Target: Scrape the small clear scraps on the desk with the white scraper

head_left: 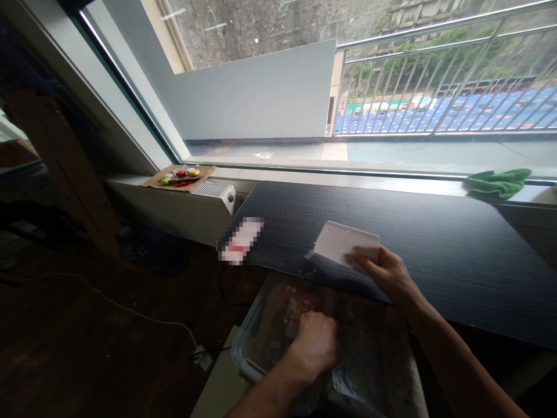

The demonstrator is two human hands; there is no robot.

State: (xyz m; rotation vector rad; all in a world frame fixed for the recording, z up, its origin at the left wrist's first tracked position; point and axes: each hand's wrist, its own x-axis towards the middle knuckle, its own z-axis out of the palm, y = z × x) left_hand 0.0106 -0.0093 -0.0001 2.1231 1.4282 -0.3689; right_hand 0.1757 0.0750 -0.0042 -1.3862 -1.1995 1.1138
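Observation:
My right hand [394, 273] grips the near right corner of a thin white rectangular plate [343, 241], thumb on top. The plate has rounded corners and tiny holes near its edges, and it is held just over the dark tabletop. My left hand [317, 339] is down in a clear plastic bin [243, 354] in front of the table. Its fingers are curled and turned away, so whatever they hold is hidden. Small pale and reddish pieces [298, 305] lie in the bin beyond its knuckles.
The black wood-grain table [435, 249] stands against a window. A blurred white-and-red item [241, 241] lies at its left end. Further left, a radiator [217, 194] and cardboard with colourful small things [183, 177] adjoin the sill. A green cloth [498, 183] rests at right.

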